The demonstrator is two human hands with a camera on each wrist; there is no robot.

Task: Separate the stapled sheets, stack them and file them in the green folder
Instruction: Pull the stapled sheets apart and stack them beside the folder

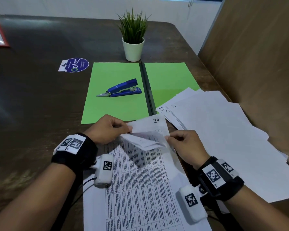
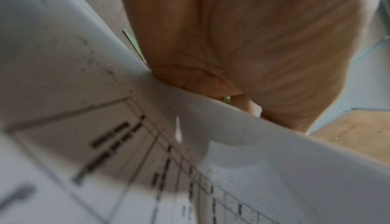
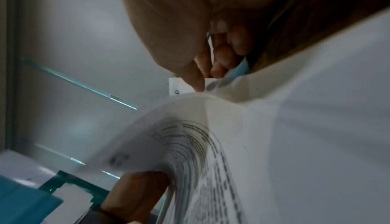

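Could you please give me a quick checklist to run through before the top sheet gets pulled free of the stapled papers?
1. Left hand grip on the far corner of the printed white stapled sheets: ok, pinched.
2. Right hand grip on the peeled-back top sheet: ok, pinched.
3. Staple already out: cannot tell, the corner is hidden by fingers.
4. Open green paper folder free to receive papers: not ok, the blue metal stapler lies on its left half and the loose white sheets overlap its right half.
5. Loose sheets stacked squarely: not ok, fanned out.
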